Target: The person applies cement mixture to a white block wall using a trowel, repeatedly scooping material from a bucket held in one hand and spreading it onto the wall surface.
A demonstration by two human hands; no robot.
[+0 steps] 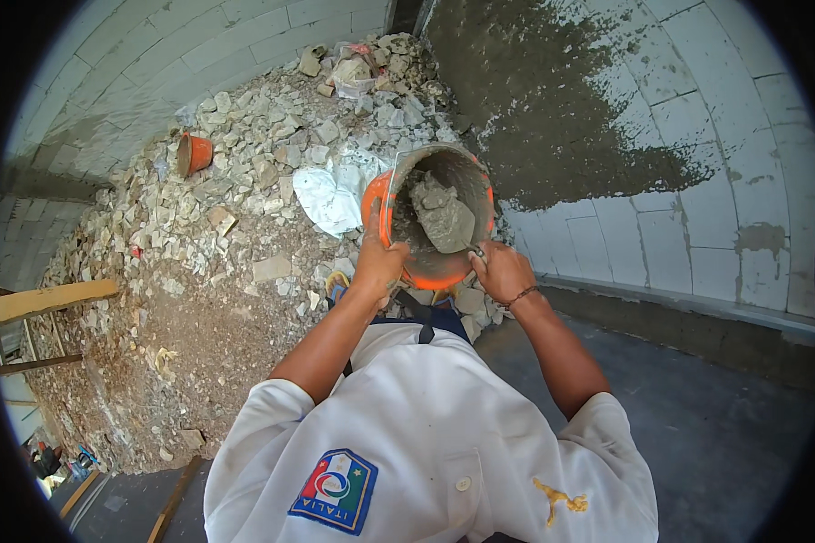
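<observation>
My left hand [377, 261] grips the rim of an orange bucket [382, 201] that holds grey wet mortar [444, 215], keeping it up at chest height. My right hand [503, 270] is closed on the handle of a trowel [474, 249] whose blade dips into the mortar inside the bucket. Right of the bucket stands a white block wall [679, 118] with a rough patch of grey plaster [552, 100] spread over its upper part.
A large heap of broken stone and rubble [235, 199] fills the left and centre. In it lie a second orange bucket [193, 154] and crumpled white bags [328, 195]. Wooden planks [50, 300] stick out at the left edge. Grey concrete floor [697, 425] lies at the lower right.
</observation>
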